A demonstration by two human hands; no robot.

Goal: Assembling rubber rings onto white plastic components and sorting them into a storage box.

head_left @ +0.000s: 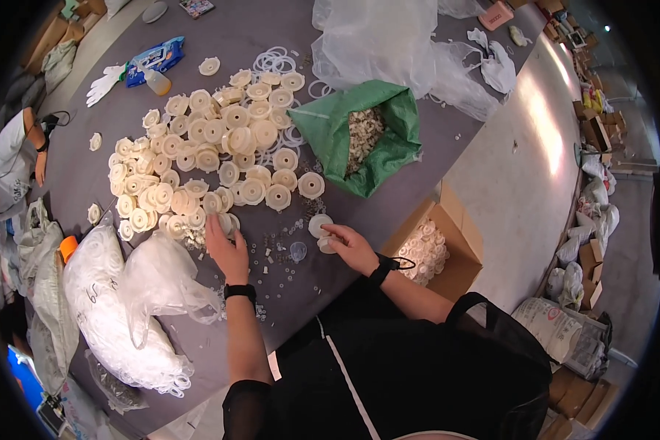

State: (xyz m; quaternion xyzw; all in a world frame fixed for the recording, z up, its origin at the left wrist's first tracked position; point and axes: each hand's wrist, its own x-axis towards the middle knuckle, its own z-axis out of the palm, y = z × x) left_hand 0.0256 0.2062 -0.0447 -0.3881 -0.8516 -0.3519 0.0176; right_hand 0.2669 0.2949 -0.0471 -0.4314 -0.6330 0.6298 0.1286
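My left hand (227, 249) rests on the grey table (88, 169), fingers on a cream plastic disc (227, 222) at the near edge of a big pile of cream discs (213, 147). My right hand (350, 246) pinches a cream disc (320, 226) just above the table. A small clear cap (298, 251) and several tiny loose parts (275, 257) lie between my hands. Both wrists wear black bands.
A green bag (330, 125) of small cream pieces stands open behind my right hand. An open cardboard box (455, 242) of finished parts sits to my right. Clear bags of white rings (110, 308) lie at left. White rings (271, 59), gloves (104, 82) and clear plastic bags (389, 37) lie farther back. Another person (7, 169) is at far left.
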